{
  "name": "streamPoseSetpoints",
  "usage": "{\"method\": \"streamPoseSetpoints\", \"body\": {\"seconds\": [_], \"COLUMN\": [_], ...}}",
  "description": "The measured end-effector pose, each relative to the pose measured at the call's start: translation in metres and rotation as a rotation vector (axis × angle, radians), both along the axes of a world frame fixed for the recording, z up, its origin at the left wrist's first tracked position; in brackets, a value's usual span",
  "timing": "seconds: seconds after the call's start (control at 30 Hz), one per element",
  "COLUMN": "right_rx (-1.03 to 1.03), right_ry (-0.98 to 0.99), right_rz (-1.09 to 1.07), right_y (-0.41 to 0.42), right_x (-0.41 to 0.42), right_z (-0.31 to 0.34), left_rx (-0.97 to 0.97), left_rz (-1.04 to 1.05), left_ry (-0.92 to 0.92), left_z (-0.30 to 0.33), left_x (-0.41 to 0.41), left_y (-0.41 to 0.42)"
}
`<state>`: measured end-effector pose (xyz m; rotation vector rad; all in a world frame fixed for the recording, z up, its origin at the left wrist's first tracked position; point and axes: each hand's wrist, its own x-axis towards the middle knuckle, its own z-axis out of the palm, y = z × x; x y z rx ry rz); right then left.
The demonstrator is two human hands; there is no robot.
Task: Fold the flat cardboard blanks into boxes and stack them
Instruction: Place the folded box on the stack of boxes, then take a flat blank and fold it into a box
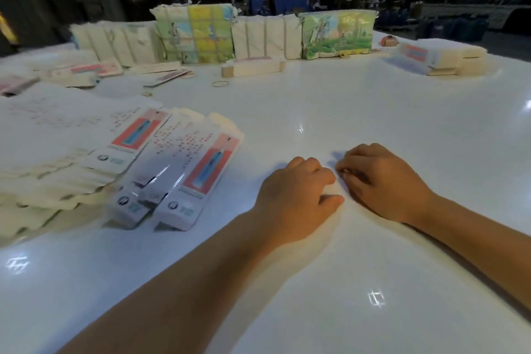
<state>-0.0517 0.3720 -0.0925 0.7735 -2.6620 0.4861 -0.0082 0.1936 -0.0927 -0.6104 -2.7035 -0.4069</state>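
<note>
Your flat blanks [57,158] are heaped at the left of the table [373,112], two folded boxes [184,181] leaning on them, so most folding's left. Your left hand [296,198] and right hand [382,181] rest side by side, fingers loosely curled, holding nothing.

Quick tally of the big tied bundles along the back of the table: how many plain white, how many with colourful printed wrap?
Plain white tied bundles: 2
Colourful printed tied bundles: 2
Total: 4
</note>
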Motion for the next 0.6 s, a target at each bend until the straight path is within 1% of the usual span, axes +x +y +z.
{"method": "streamPoseSetpoints", "body": {"seconds": [0.07,0.13,0.2,0.27,0.3,0.37,0.5,0.6], "right_rx": [-0.003,-0.015,-0.03,-0.028,-0.03,-0.034,-0.036,-0.036], "right_ry": [0.005,0.009,-0.003,-0.01,-0.013,-0.015,-0.007,0.004], "right_rz": [0.015,0.036,0.042,0.041,0.04,0.037,0.038,0.042], "right_y": [0.0,0.0,0.0,-0.001,-0.002,-0.004,-0.008,-0.008], "right_x": [0.0,0.001,0.001,0.001,0.002,0.004,0.007,0.007], "right_z": [0.0,0.0,0.001,0.001,0.001,0.001,0.0,-0.001], "left_rx": [0.047,0.019,-0.087,-0.181,-0.209,-0.203,-0.038,0.021], "left_rz": [0.128,0.364,0.617,0.778,0.821,0.842,0.813,0.852], "left_ry": [0.027,0.019,-0.109,-0.295,-0.362,-0.425,-0.473,-0.427], "left_z": [0.01,0.027,0.043,0.05,0.049,0.043,0.045,0.048], "left_x": [-0.006,-0.019,-0.03,-0.032,-0.031,-0.032,-0.04,-0.045], "left_y": [-0.013,-0.039,-0.073,-0.104,-0.117,-0.133,-0.141,-0.139]}}
